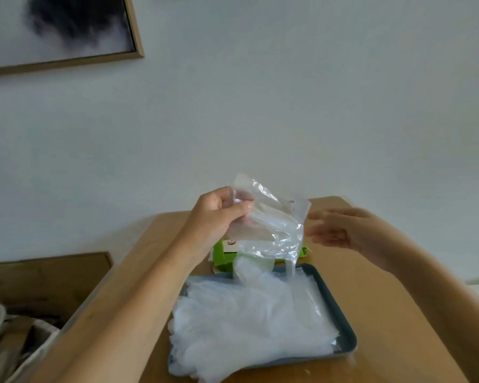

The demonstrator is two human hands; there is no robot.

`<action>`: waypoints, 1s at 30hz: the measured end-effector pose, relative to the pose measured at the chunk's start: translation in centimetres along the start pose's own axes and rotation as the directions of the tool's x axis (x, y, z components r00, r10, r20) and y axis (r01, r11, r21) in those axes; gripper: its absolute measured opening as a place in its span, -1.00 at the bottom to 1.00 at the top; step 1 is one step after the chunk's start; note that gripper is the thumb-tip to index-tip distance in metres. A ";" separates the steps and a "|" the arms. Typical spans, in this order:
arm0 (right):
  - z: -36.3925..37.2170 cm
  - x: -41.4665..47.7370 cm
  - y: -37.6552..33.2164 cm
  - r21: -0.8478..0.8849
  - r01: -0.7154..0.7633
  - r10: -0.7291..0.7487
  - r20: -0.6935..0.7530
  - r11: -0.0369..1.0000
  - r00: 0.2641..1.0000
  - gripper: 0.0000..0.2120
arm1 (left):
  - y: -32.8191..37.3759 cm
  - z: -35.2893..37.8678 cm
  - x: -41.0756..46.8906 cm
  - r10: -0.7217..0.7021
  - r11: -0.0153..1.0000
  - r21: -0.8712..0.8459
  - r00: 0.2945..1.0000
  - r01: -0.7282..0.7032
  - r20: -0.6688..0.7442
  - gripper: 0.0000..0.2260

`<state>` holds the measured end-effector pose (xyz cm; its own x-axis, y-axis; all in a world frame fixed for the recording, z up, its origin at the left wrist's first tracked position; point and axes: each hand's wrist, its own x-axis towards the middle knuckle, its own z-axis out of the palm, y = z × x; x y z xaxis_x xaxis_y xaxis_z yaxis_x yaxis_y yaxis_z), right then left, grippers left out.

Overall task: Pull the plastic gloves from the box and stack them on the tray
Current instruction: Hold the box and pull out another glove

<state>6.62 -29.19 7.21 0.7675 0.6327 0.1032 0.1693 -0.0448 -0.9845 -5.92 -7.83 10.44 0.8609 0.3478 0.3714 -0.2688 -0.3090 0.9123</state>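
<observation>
Nearest, the tray (346, 345) on the wooden surface (385, 313) already carries a thick stack of gloves (249, 322), so a big part of the task seems done. Above its far side, the left hand (219, 214) closes its grip on one glove (271, 225), which hangs in the air. The right hand (340, 230) is beside the glove, its grip relaxed and holding nothing. Behind lies the green box (223, 257); how many gloves remain inside, I cannot tell.

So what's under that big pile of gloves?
A dark tray on the wooden table. Only its rim shows; the pile of gloves covers its floor, so anything else underneath is hidden.
</observation>
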 end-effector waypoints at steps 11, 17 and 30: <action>4.6 -3.6 -5.9 -0.418 0.225 -0.152 0.200 0.880 0.968 -0.86 | 4.6 0.2 -3.3 0.198 0.869 0.424 0.964 -0.255 0.176 -0.88; 2.8 -3.4 -3.9 -0.810 0.190 0.067 0.272 0.555 0.960 -0.64 | 5.1 -1.7 -3.9 0.241 0.861 0.452 0.969 -0.235 0.045 -0.89; 7.3 -5.9 -11.9 -0.694 0.379 -0.167 0.354 0.613 0.920 -0.38 | 5.8 -1.7 -4.6 0.190 0.814 0.523 0.967 -0.253 0.170 -0.82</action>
<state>-4.48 -26.72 17.31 0.4588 0.8634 0.2097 0.8232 -0.3242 -0.4661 -12.14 -9.74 14.29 0.8547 0.1266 0.5034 -0.2105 -0.8020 0.5590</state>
